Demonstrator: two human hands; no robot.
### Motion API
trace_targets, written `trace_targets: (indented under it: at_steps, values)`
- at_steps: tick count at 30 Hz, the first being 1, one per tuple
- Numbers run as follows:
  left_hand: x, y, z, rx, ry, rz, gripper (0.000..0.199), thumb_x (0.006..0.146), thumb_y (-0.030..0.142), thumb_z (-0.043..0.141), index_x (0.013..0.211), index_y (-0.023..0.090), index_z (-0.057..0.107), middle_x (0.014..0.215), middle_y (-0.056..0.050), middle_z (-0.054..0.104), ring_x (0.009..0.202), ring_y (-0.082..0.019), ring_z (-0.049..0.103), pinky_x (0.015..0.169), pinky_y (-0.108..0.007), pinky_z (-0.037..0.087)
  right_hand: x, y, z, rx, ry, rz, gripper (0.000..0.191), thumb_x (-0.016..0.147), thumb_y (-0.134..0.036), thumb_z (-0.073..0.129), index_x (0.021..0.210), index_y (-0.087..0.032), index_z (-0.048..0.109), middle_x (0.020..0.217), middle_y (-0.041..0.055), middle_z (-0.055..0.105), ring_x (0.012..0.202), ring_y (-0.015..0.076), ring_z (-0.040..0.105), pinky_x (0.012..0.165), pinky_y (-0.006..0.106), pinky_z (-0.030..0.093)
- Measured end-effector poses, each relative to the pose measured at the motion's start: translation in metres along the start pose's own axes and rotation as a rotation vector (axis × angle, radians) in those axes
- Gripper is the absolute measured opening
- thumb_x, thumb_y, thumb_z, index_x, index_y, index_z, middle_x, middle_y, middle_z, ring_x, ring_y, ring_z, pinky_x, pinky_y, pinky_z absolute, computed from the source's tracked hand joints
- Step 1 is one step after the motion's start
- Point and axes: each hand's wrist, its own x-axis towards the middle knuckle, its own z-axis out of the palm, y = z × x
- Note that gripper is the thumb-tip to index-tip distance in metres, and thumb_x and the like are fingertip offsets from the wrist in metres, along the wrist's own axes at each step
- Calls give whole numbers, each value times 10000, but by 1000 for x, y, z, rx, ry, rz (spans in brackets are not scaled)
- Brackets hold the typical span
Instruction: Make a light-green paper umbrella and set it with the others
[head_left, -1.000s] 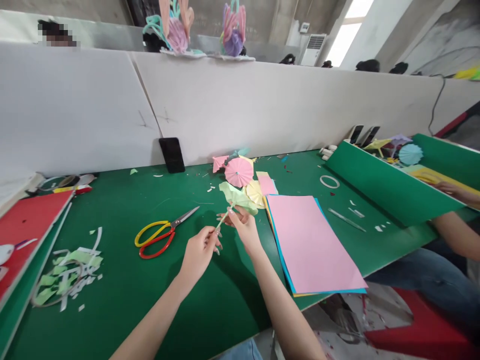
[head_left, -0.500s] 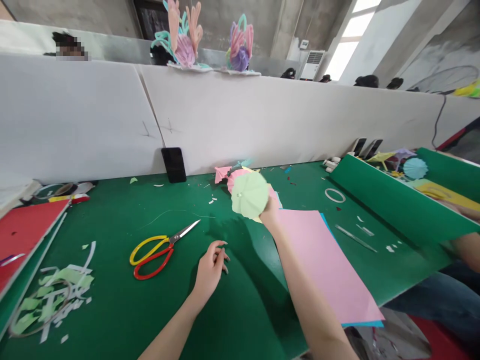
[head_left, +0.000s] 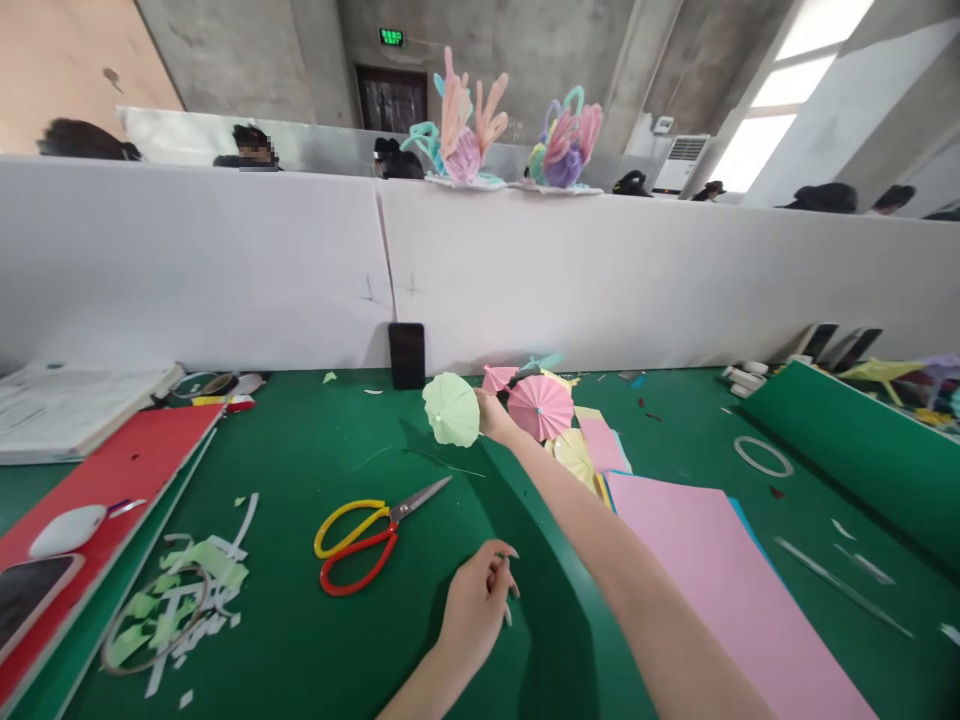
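A light green paper umbrella (head_left: 451, 410) is held by my right hand (head_left: 495, 414), its pleated canopy facing me. The fingers are partly hidden behind the canopy and wrist. Just right of that hand lies a pink paper umbrella (head_left: 540, 407), with a pale yellow paper umbrella (head_left: 573, 456) below it. My left hand (head_left: 480, 592) rests on the green table, fingers loosely curled with tips apart and nothing in it. To its left are scissors (head_left: 391, 520) with one yellow and one red handle, blades slightly parted.
Pink paper sheets (head_left: 697, 560) lie on the right, near a tape ring (head_left: 763, 456). Paper scraps (head_left: 180, 600) and a red folder (head_left: 112, 490) are on the left. A black phone (head_left: 407, 355) leans on the white partition (head_left: 225, 270), which runs along the back.
My right hand has carried the green umbrella leftward, off the pink umbrella, which now shows fully. The view has swung left. My left hand stays loosely curled on the table.
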Motion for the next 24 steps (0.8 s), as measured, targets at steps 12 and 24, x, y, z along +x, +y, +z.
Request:
trace_targets:
  at_steps: [12, 24]
  values:
    - [2, -7, -1, 41, -47, 2, 209, 903, 193, 362, 942, 195, 566, 684, 14, 585, 561, -124, 551, 558, -215, 416, 57, 23, 20, -160, -276, -67, 318, 933, -346, 574, 1212, -192, 574, 1239, 88, 590, 1028, 212, 614, 864, 427, 532]
    - [0, 0, -3, 107, -70, 4, 251, 934, 220, 345, 959, 182, 592, 701, 1, 614, 601, -140, 561, 589, -231, 398, 32, 7, -19, -3, -168, 251, 323, 934, -350, 573, 1210, -183, 572, 1210, 84, 603, 998, 206, 625, 840, 417, 541]
